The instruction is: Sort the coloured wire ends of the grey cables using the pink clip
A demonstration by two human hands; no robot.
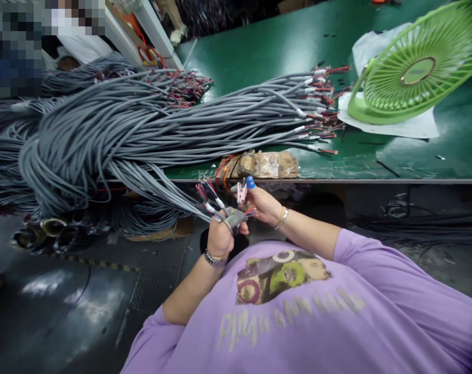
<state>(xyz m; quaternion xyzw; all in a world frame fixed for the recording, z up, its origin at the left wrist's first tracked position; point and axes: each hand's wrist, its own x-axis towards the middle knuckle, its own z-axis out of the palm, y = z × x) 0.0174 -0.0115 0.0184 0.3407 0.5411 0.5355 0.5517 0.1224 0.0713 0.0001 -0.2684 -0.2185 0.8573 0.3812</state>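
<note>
My left hand [221, 236], with grey wrapping on a finger, is closed around several grey cables [189, 205]. Their stripped ends fan out in thin coloured wires [207, 191] above the fist, and more wire tips [250, 212] poke out on its right side. Just to the right, my right hand [264, 205] has its fingers drawn together, a blue cover on the thumb. Beside that thumb is a small pale pink clip-like piece [241, 193]; whether the fingers grip it or a wire is too small to tell.
A large bundle of grey cables [220, 124] lies across the green table [275, 52]. A taped wooden block [277, 165] sits at the table's front edge. A green fan [419, 70] stands at the right on white paper [411, 124]. Part of another person [78, 39] shows at upper left.
</note>
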